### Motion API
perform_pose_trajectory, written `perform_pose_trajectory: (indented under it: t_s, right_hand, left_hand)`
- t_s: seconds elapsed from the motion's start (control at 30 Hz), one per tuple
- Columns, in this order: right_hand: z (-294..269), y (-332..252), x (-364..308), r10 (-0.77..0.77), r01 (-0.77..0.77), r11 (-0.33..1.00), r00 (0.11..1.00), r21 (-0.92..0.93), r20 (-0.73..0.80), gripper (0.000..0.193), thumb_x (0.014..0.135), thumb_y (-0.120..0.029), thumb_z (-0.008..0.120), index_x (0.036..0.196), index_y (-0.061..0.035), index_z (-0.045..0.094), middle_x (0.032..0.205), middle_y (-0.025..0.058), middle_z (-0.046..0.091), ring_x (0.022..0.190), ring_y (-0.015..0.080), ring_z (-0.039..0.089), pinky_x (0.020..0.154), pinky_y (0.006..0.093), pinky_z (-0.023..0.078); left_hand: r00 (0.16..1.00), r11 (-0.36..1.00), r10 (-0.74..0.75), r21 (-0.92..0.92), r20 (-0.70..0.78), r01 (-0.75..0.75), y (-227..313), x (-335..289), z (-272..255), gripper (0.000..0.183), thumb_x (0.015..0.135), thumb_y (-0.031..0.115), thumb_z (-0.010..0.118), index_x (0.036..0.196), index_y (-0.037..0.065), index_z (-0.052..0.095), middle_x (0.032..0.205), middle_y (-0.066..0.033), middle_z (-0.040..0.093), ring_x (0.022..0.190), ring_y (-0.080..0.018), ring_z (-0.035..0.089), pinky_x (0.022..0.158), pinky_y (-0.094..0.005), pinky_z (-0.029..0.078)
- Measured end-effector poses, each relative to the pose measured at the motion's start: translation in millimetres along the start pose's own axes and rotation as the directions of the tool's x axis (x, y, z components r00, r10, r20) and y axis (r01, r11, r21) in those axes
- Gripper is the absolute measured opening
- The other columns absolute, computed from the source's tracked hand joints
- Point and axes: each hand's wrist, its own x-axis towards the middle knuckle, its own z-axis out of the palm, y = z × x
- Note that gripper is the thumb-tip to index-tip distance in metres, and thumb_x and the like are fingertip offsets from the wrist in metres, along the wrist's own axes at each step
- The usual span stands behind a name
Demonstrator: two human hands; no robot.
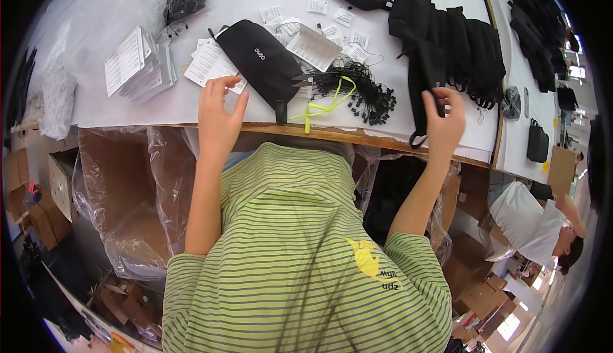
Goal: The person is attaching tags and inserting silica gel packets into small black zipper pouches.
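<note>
We see our left hand (pixel 217 120) at the counter (pixel 128 107) edge, fingers spread and holding nothing, just short of a black pouch (pixel 262 59). To the pouch's right, our right hand (pixel 445 123) pinches a black strap (pixel 421 85). Beyond the pouch lie white tags (pixel 332 18).

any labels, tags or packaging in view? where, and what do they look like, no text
Stack of cards: table left, white rectangles, fanned.
Loose paper tags: table centre, small white squares, scattered.
Larger paper sheets: above left hand, white, under black pouch.
Clear plastic bag: below table edge, lining a brown carton.
Right hand: on black pouch strap.
</note>
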Motion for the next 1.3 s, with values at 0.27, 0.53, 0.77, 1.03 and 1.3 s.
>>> perform_pose_trajectory:
  t_s: [0.27, 0.53, 0.77, 1.03, 1.3]
  right_hand:
    - [51, -10, -2, 0.089, -0.140, 0.976, 0.957, 0.169, 0.275, 0.015, 0.074, -0.016, 0.070, 0.088, -0.0102, 0.065, 0.083, 0.0038, 0.058, 0.075, 0.0198, 0.055, 0.067, 0.0324, 0.044]
    - [78, -26, 50, -0.437, 0.457, 0.888, 0.797, 0.057, 0.416, 0.016, 0.076, -0.020, 0.070, 0.086, -0.0090, 0.066, 0.072, 0.0046, 0.054, 0.076, 0.0240, 0.053, 0.070, 0.0340, 0.044]
    - [50, -26, 55, -0.271, 0.329, 0.944, 0.746, 0.017, 0.608, 0.015, 0.076, -0.017, 0.070, 0.080, -0.0037, 0.065, 0.072, 0.0072, 0.059, 0.071, 0.0213, 0.053, 0.068, 0.0329, 0.045]
    - [8, -52, 64, -0.220, 0.144, 0.965, 0.898, 0.219, 0.380, 0.016, 0.081, -0.017, 0.067, 0.082, -0.0022, 0.062, 0.066, 0.0026, 0.058, 0.058, 0.0114, 0.047, 0.054, 0.0256, 0.039]
    - [14, -67, 67, -0.212, 0.061, 0.637, 0.972, 0.769, 0.098, 0.014, 0.087, -0.018, 0.065, 0.088, -0.0046, 0.066, 0.079, 0.0007, 0.066, 0.062, 0.0036, 0.048, 0.054, 0.0196, 0.038]
  left_hand:
    - [0.997, 0.990, -0.078, 0.121, -0.004, 0.078, -16, -2, -2, 0.030, 0.081, 0.013, 0.065, 0.108, 0.005, 0.056, 0.104, -0.0109, 0.051, 0.105, -0.0288, 0.047, 0.091, -0.0400, 0.038]
    - [0.963, 0.880, 0.204, 0.465, -0.176, -0.101, -68, 27, -16, 0.048, 0.080, 0.015, 0.065, 0.124, 0.004, 0.049, 0.125, -0.0151, 0.049, 0.112, -0.0331, 0.043, 0.097, -0.0433, 0.034]
    - [0.983, 0.897, 0.113, 0.441, -0.147, -0.037, -57, 41, -25, 0.047, 0.077, 0.011, 0.067, 0.120, 0.004, 0.050, 0.108, -0.0145, 0.055, 0.103, -0.0334, 0.047, 0.092, -0.0428, 0.036]
    - [0.992, 0.961, -0.094, 0.253, -0.085, 0.112, -59, 44, -36, 0.021, 0.081, 0.007, 0.061, 0.094, 0.000, 0.045, 0.094, -0.0171, 0.056, 0.095, -0.0336, 0.050, 0.086, -0.0411, 0.038]
    - [0.963, 0.975, -0.224, -0.035, -0.151, 0.221, -43, 30, -52, 0.019, 0.091, 0.008, 0.045, 0.107, -0.001, 0.040, 0.102, -0.0177, 0.053, 0.096, -0.0252, 0.052, 0.089, -0.0322, 0.037]
